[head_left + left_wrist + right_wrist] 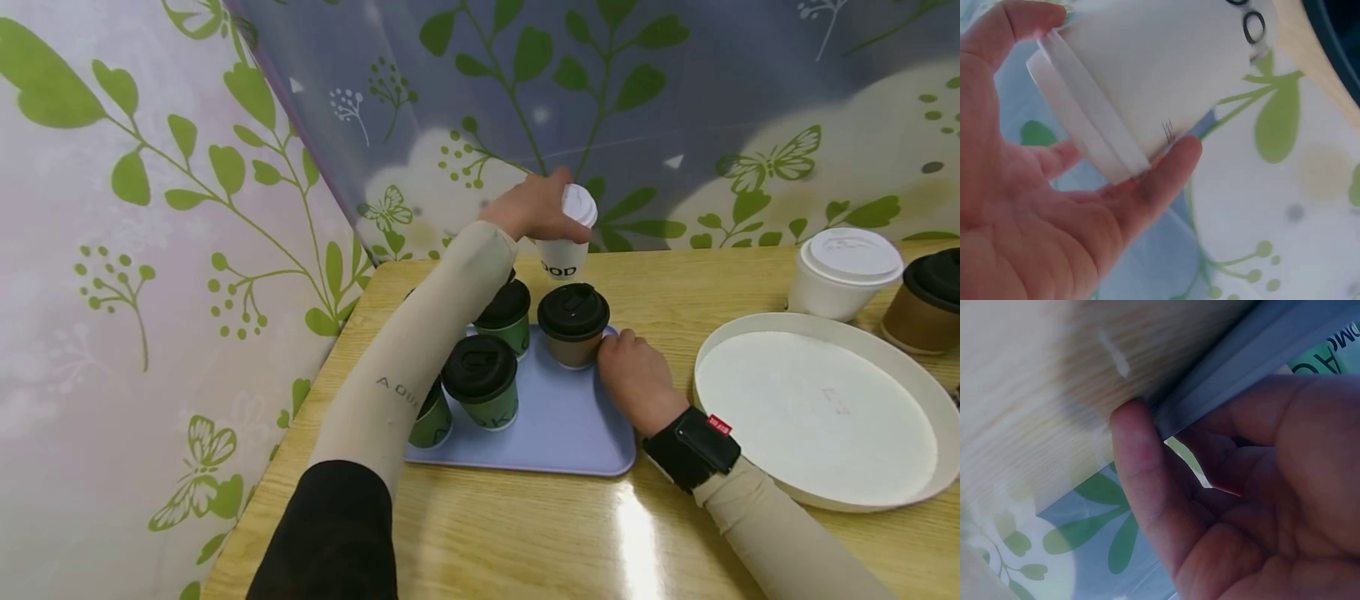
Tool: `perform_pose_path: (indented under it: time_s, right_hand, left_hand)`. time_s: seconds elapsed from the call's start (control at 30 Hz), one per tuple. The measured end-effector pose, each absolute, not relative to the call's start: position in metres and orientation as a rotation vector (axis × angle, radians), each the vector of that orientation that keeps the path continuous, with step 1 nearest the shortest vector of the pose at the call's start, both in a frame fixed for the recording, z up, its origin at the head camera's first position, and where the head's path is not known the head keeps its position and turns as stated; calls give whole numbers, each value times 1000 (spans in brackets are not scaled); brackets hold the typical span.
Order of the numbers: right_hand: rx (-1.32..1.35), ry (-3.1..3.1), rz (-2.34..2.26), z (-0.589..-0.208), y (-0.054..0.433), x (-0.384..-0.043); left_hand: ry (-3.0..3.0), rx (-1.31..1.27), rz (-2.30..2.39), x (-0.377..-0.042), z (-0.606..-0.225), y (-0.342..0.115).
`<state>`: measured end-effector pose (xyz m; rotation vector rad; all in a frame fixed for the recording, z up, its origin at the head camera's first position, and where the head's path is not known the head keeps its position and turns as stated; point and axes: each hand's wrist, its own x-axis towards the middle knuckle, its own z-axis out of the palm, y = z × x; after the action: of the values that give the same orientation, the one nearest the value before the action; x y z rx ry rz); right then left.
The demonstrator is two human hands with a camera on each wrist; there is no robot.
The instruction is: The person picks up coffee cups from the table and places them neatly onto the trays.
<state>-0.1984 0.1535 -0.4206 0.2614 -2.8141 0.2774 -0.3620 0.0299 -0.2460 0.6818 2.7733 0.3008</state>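
My left hand (531, 208) grips a white paper cup (562, 257) with a white lid, above the far side of a lilac tray (570, 433). In the left wrist view, thumb and fingers curve round the lid end of the cup (1147, 69). At the tray's right edge, my right hand (637, 379) pinches the rim, seen from below in the right wrist view as a grey-blue edge (1229, 375). On the tray stand a brown cup (574, 329) with a black lid and several green cups (487, 404) with black lids, some partly hidden by my left arm.
To the right lies a round white tray (817, 417) with a raised rim. Behind it stand another white lidded cup (843, 271) and a brown cup (926, 308) with a black lid. A leaf-patterned wall (675, 150) borders the wooden table (510, 533) at the back and left.
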Motion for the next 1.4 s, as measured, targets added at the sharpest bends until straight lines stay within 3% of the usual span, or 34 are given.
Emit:
perform_pose_path:
  time_s: [0.33, 0.7, 1.4]
  right_hand:
    - [269, -2836, 268, -420, 154, -198]
    - [284, -2841, 249, -421, 154, -201]
    - [297, -2798, 274, -420, 154, -199]
  left_hand:
    - [2966, 601, 482, -333, -227, 17]
    - [2981, 701, 807, -274, -213, -10]
    - [2946, 835, 726, -201, -229, -32]
